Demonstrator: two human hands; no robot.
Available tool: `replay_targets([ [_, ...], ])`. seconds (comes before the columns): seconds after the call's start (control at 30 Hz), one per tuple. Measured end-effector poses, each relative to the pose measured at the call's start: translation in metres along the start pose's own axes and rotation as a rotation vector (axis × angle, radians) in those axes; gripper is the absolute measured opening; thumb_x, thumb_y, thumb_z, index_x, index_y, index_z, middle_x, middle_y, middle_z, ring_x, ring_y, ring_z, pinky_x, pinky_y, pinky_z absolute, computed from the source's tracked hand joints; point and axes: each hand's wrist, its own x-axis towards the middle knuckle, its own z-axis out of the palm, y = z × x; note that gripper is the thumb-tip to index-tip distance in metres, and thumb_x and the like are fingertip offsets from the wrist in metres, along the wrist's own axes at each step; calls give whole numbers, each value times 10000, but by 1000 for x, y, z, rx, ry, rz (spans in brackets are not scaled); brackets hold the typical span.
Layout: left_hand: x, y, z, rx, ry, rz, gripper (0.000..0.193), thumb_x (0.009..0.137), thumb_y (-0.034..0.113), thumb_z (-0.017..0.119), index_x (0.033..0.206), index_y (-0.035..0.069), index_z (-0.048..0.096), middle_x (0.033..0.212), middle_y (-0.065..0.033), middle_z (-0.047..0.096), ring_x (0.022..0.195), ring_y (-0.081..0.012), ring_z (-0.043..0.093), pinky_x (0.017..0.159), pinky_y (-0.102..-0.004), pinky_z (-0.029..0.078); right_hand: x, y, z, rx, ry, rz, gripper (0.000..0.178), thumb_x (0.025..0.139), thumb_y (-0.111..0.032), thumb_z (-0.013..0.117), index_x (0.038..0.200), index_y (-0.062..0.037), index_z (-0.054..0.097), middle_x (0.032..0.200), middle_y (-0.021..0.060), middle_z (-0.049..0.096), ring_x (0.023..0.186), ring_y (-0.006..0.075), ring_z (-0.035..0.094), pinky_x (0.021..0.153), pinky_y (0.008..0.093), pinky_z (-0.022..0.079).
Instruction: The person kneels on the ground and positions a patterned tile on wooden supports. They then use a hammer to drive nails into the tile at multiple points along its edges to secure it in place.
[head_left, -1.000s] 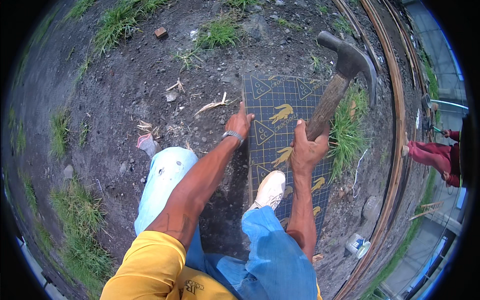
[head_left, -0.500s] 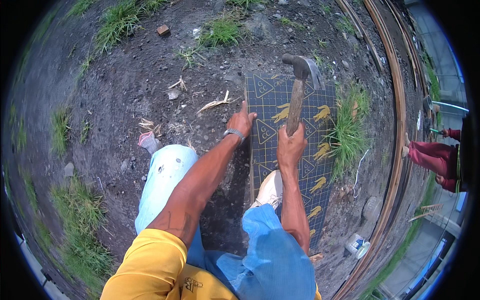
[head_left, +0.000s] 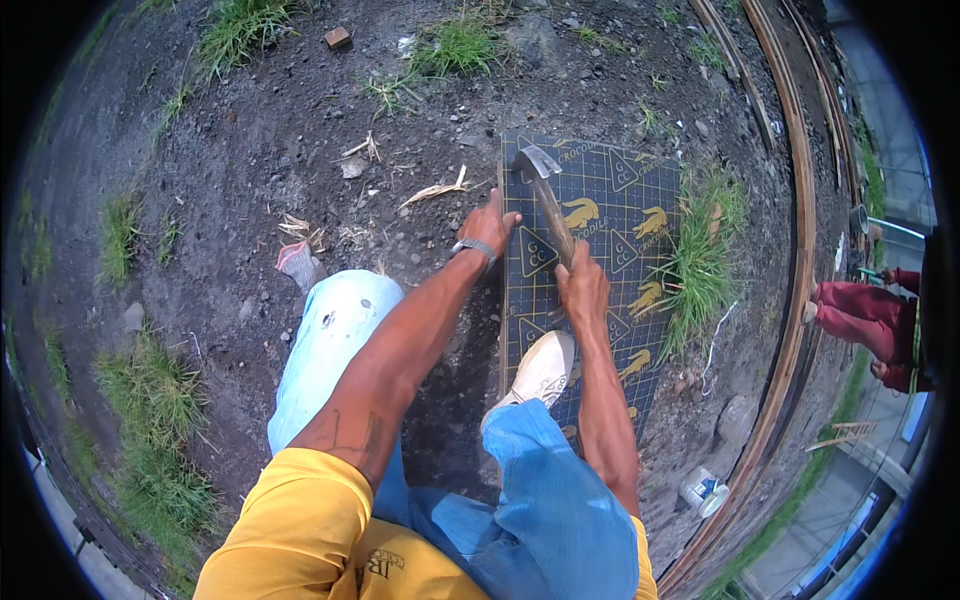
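A claw hammer (head_left: 552, 218) with a wooden handle is gripped in my right hand (head_left: 583, 285). Its metal head is at the upper left corner of a dark panel (head_left: 640, 285) with a yellow grid and printed figures; whether it touches is hard to tell. My left hand (head_left: 487, 226), a watch on its wrist, holds the panel's left edge, thumb on the top face and the other fingers along the side. Any nail at the edge is too small to make out. My pale shoe (head_left: 545, 370) rests on the panel.
Long wooden boards (head_left: 797, 200) lie along the right. A white bucket (head_left: 704, 492) lies near them. Grass (head_left: 697, 260) borders the panel, and a grey-pink glove or sock (head_left: 296, 264) is beside my left knee. Another person in red trousers (head_left: 862, 318) is at far right.
The hammer has swung down and left, its head now over the panel's upper left corner. My left hand stays at the edge, its raised index finger now less extended.
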Motion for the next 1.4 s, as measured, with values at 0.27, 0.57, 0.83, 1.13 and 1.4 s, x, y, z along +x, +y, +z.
replay_targets([
  [0.27,4,-5,-5,-41,-48,2,817,990,481,659,1552,-58,414,1144,-367,702,1103,-503,688,964,-540,527,2,-49,-108,1269,620,-146,177,968,-53,734,1007,-3,568,702,57,593,542,113,583,490,272,527],
  [0.57,6,-3,-12,-44,-90,-9,786,975,499,673,1485,-67,482,1164,-372,695,1115,-506,682,973,-544,521,2,-24,-47,693,599,-54,198,926,-69,749,966,-14,563,775,153,700,642,265,719,609,418,579],
  [0.83,7,-4,-10,-54,-82,19,809,971,506,677,1481,-94,493,1169,-353,707,1121,-473,698,985,-510,524,-6,-9,-38,995,412,78,211,942,-72,696,1094,22,585,740,114,666,599,191,657,592,364,558],
  [1.13,7,-9,-6,-29,-68,-24,838,955,527,677,1491,-89,485,1090,-346,725,1045,-456,722,944,-506,536,2,-15,-91,1050,798,-244,135,979,-83,726,954,-25,607,719,69,641,600,137,634,580,337,569],
  [1.4,6,-3,-13,-83,-82,-4,869,954,531,689,1519,-87,456,1223,-349,695,1172,-447,688,1039,-494,508,-10,25,-1,787,300,272,350,914,-101,712,1206,9,556,766,152,689,631,269,700,626,429,572],
])
